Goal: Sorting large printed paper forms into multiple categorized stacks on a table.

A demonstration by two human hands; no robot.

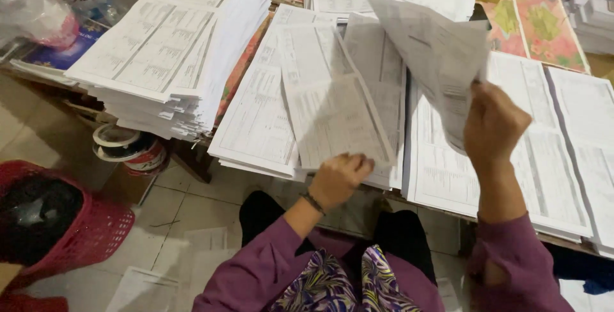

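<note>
Two bare hands sort loose white printed paper forms over a table covered in paper piles.

At about 6 o'clock the left hand (339, 177) is closed on the near edge of a white printed sheet (332, 94), which lies tilted over the flat white stack of forms (256, 120) at centre. At about 3 o'clock the right hand (492, 126) is raised, fingers pinched on a second white printed sheet (435, 49) that curls up in the air toward 1 o'clock, above another flat white pile of forms (563, 158). A tall white ream of printed pages (166, 49) sits at 10 o'clock, just beside the centre stack. A red plastic mesh basket (96, 229) stands on the tiled floor at 8 o'clock, near rolls of tape (128, 149).
</note>
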